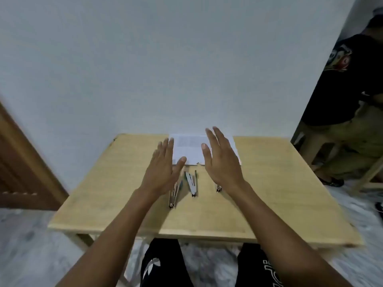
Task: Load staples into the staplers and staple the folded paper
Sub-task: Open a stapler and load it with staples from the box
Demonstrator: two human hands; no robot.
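Note:
Three metal staplers lie in a row on the wooden table [116,195]. The left stapler [173,196] is partly under my left hand [163,168], the middle stapler [191,183] lies opened up between my hands, and only the rear end of the right stapler [218,189] shows below my right hand [221,160]. A white printed paper [187,149] lies at the table's far edge, behind both hands. My hands hover above the table, palms facing each other, fingers straight, holding nothing.
A pale wall stands right behind the table. A person in a black shirt [350,83] sits on a wooden stool [310,146] at the far right. A brown door [22,162] is at the left. My knees [161,264] are under the table's near edge.

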